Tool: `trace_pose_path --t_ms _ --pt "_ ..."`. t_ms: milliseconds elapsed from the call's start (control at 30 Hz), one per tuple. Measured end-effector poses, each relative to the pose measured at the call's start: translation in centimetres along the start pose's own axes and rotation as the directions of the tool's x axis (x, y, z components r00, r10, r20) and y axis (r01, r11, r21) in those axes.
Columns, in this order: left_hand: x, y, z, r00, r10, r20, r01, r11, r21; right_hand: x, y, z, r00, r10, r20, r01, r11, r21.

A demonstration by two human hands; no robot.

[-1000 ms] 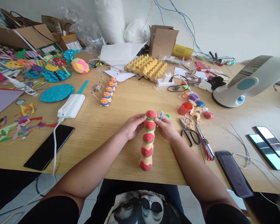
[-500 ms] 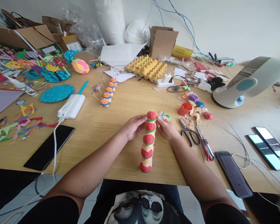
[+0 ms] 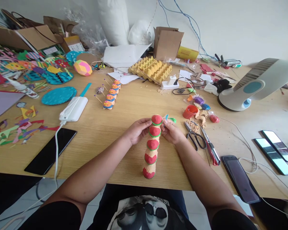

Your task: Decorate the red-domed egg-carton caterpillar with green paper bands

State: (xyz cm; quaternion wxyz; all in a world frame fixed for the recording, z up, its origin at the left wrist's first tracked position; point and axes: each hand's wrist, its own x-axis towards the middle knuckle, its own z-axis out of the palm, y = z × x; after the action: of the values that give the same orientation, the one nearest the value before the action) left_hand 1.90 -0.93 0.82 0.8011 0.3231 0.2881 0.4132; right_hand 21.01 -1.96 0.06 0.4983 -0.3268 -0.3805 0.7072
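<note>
A strip of egg-carton cups (image 3: 153, 145) lies lengthwise before me, its bumps covered with red clay and edged in green. My left hand (image 3: 139, 130) pinches the far end of the strip from the left. Beside that end on the right, my right hand (image 3: 172, 131) is closed on a small blue tool (image 3: 166, 117), whose lower part is hidden by the fingers. Just behind the right hand lies a bit of green clay (image 3: 173, 120).
Scissors (image 3: 195, 135) and a red utility knife (image 3: 210, 148) lie right of my right hand, near a red cup (image 3: 190, 111). A decorated orange-and-blue carton strip (image 3: 112, 94) stands farther back, toothpick-like sticks protruding. A white power bank (image 3: 74, 109) and phone (image 3: 50, 151) sit left.
The red-topped strip has shifted slightly, its near end a little to the left. My right fingers have drawn slightly off its far end, and the blue tool has tilted more upright.
</note>
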Motion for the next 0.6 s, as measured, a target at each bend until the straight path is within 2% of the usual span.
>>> trace_pose_path --t_ms 233,433,600 --pt "-0.29 0.5 -0.08 0.995 0.027 0.097 -0.029 0.999 0.014 -0.05 0.13 0.04 0.999 -0.032 0.004 0.032 0.999 -0.008" --pt "-0.14 0.34 -0.22 1.0 0.021 0.011 -0.021 1.0 0.011 -0.1 0.1 0.07 0.999 -0.044 0.023 0.046 0.997 -0.056" --pt "-0.13 0.16 -0.38 1.0 -0.021 -0.006 0.021 1.0 -0.018 -0.03 0.49 -0.05 0.999 -0.04 0.015 0.041 0.997 -0.063"
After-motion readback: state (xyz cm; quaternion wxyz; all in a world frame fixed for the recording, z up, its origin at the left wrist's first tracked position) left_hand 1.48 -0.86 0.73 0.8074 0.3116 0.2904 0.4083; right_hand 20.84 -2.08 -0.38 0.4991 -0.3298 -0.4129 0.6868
